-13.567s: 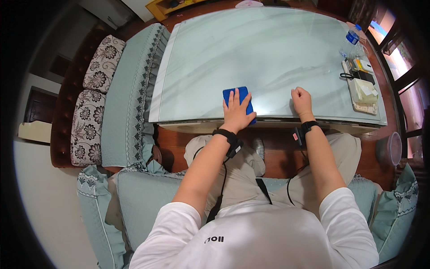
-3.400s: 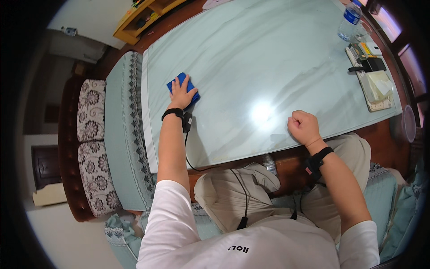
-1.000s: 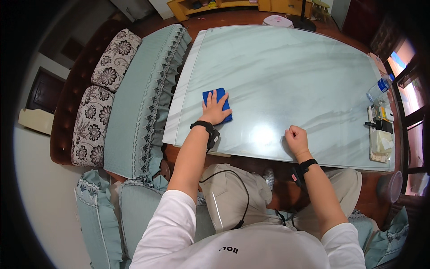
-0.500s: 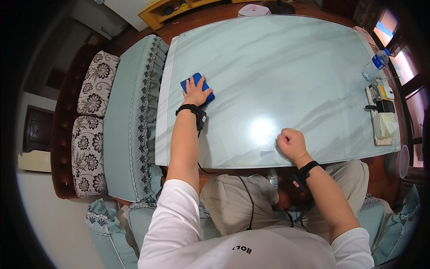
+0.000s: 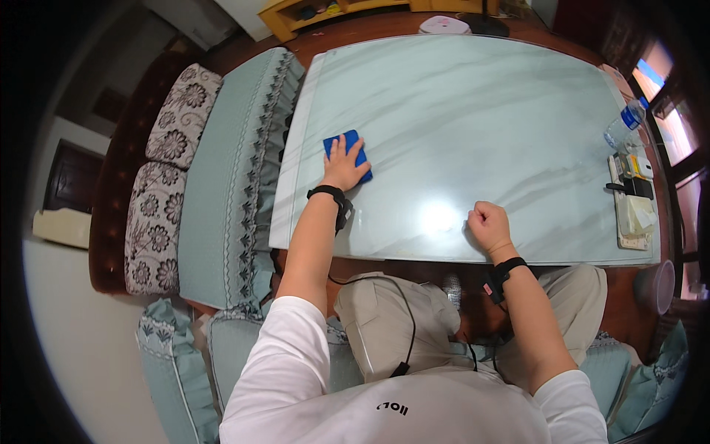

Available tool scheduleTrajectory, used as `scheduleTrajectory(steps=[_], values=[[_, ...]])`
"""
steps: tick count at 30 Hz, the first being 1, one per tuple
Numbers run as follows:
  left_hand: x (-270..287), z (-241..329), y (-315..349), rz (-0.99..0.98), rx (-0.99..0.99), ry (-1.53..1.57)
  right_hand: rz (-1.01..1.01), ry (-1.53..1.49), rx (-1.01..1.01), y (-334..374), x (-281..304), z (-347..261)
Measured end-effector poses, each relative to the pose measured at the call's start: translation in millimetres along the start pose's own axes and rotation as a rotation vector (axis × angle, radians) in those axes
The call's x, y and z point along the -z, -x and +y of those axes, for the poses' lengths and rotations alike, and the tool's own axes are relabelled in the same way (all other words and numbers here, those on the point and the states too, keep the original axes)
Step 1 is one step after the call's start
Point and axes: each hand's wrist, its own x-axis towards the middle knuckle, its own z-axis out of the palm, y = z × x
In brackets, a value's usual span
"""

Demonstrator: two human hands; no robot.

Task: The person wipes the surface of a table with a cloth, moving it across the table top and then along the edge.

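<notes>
My left hand (image 5: 342,167) lies flat with its fingers spread on a folded blue cloth (image 5: 359,152). The cloth rests on the left part of a pale, marble-patterned table (image 5: 458,133), and the palm covers part of it. Closer to the front edge, my right hand (image 5: 489,225) is curled into a fist and rests on the tabletop beside a bright reflection. Nothing shows in that fist. Each wrist wears a black strap with a small box on it.
Along the right edge stand a water bottle (image 5: 625,124), a tissue pack (image 5: 637,215) and small boxes on a tray (image 5: 633,242). A sofa (image 5: 214,177) with flowered cushions flanks the left side. A white stool (image 5: 444,25) is beyond the far edge, and a bin (image 5: 654,287) at lower right.
The whole view has shifted a little. My left hand and the blue cloth under it sit slightly nearer to me on the table. My right fist stays in about the same place.
</notes>
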Motion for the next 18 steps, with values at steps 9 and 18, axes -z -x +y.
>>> scheduleTrajectory(steps=[9,18], values=[[-3.0,-8.8,125.7,-0.001,-0.104,0.010,-0.017,-0.047,0.013,-3.9,-0.2,6.0],[-6.4,-3.1,181.2,0.000,-0.064,0.047,0.002,-0.143,0.015,-3.6,-6.2,14.7]])
